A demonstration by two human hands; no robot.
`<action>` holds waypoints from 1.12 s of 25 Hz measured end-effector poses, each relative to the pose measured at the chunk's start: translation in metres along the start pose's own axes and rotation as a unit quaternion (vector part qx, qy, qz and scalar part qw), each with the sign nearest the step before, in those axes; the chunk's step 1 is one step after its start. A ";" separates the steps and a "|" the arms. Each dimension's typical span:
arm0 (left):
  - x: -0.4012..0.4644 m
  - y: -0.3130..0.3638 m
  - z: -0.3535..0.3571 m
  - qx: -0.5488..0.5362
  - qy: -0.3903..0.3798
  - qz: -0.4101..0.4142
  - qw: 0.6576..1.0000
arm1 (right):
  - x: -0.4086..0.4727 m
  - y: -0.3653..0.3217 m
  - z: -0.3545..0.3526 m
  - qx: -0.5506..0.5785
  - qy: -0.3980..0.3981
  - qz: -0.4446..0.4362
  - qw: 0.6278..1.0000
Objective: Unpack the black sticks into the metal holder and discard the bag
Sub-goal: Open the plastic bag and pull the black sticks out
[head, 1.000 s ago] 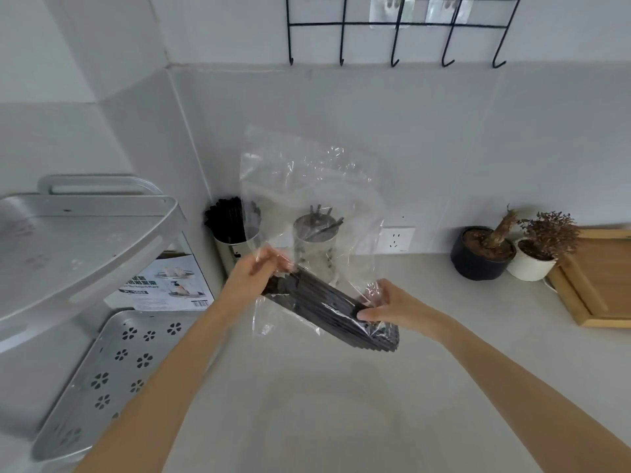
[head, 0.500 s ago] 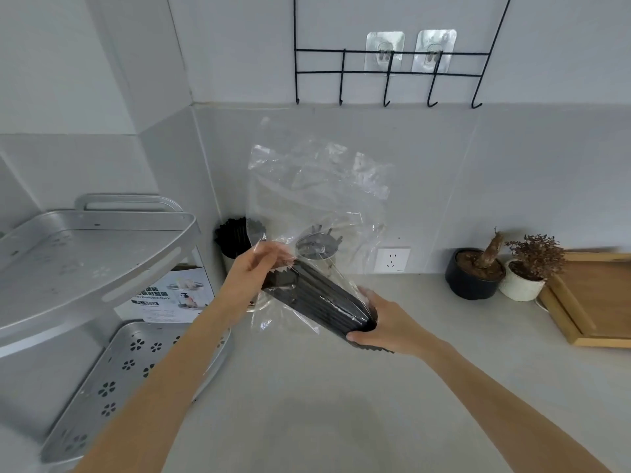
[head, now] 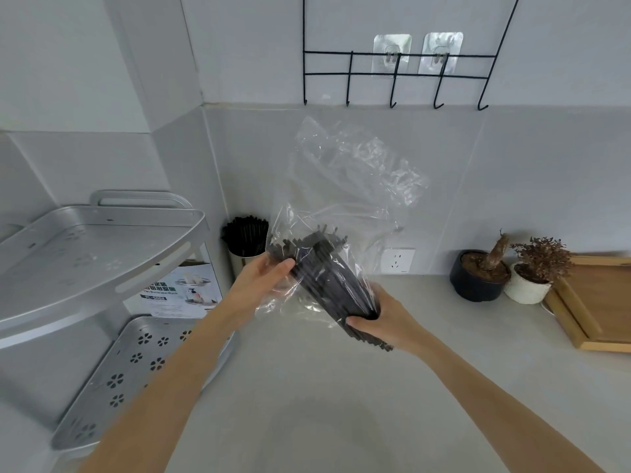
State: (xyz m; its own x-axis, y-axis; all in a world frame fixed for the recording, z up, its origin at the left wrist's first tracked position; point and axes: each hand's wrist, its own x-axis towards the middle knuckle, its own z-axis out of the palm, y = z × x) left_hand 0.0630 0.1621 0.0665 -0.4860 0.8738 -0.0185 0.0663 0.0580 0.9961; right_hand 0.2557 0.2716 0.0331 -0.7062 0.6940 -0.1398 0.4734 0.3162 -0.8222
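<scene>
A grey counter (head: 307, 387) is spread out under both hands. A silver rack (head: 92, 254) is stood off to the side of the left hand. A clear bag (head: 355, 186) is held up above the counter, between the two hands, with its loose top sticking up past them. A bundle of black sticks (head: 327, 281) is kept inside the bag, tilted, with its tips up.

The bottom end of the bundle is gripped through the plastic by the right hand (head: 379, 315). The upper part is pinched through the bag by the left hand (head: 259, 281).

A metal holder (head: 244, 254) is stood just behind the left hand, by the wall. It is already filled with some black sticks (head: 244, 230).

The job looks only partly done. The bundle must be pulled out, put into the holder, and the bag must be thrown away.
</scene>
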 end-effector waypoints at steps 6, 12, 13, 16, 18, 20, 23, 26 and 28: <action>0.001 0.000 0.010 -0.034 0.032 0.021 0.999 | -0.001 -0.010 0.011 0.021 0.011 -0.002 1.000; 0.006 0.000 0.003 -0.039 0.078 0.020 0.996 | 0.004 -0.009 0.008 0.100 0.076 0.023 0.992; 0.006 0.000 0.003 -0.041 0.077 0.024 0.996 | 0.006 -0.008 0.007 0.117 0.090 0.026 0.989; 0.004 0.001 0.003 -0.046 0.097 0.035 0.994 | 0.010 -0.008 0.007 0.126 0.102 0.032 0.986; 0.004 0.002 0.003 -0.050 0.115 0.036 0.991 | 0.011 -0.008 0.009 0.125 0.100 0.030 0.987; 0.002 0.005 0.004 -0.051 0.099 0.042 0.993 | 0.011 -0.007 0.009 0.130 0.101 0.028 0.986; -0.003 0.006 0.004 -0.046 0.068 0.037 0.996 | 0.013 -0.004 0.008 0.128 0.103 0.029 0.986; -0.002 0.004 0.001 -0.021 0.066 0.033 0.997 | 0.011 -0.004 0.009 0.114 0.079 0.027 0.990; -0.001 0.005 0.005 0.014 0.048 0.037 0.998 | 0.011 -0.008 0.012 0.107 0.036 0.011 0.994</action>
State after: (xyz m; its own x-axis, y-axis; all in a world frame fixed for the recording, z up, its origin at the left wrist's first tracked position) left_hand 0.0681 0.1645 0.0709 -0.5609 0.8254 0.0638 0.1276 0.0101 0.9918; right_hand 0.2381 0.2689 0.0321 -0.6539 0.7460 -0.1262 0.3609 0.1609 -0.9186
